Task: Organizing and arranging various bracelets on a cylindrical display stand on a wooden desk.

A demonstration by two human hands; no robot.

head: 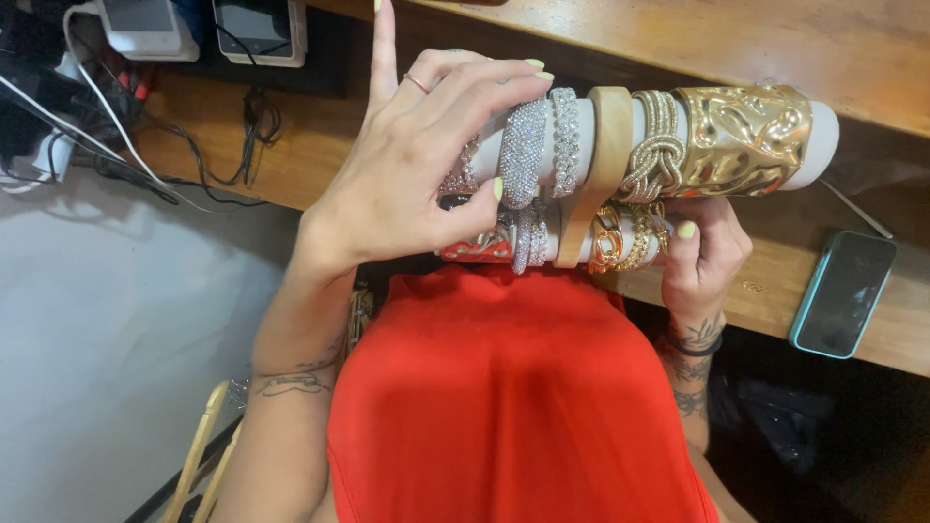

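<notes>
A white two-bar bracelet stand with a wooden upright (608, 145) is held over the wooden counter's near edge (775, 48). It is gripped underneath by the right hand (705, 254), while a rhinestone silver bangle (523, 153) is pinched by the left hand (407, 165). A hammered gold cuff (744, 138) is seen at the right end.

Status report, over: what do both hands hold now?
Left hand grips silver bracelets on the upper roll. Right hand holds the bracelet stand from below. Nothing blocking.
</notes>
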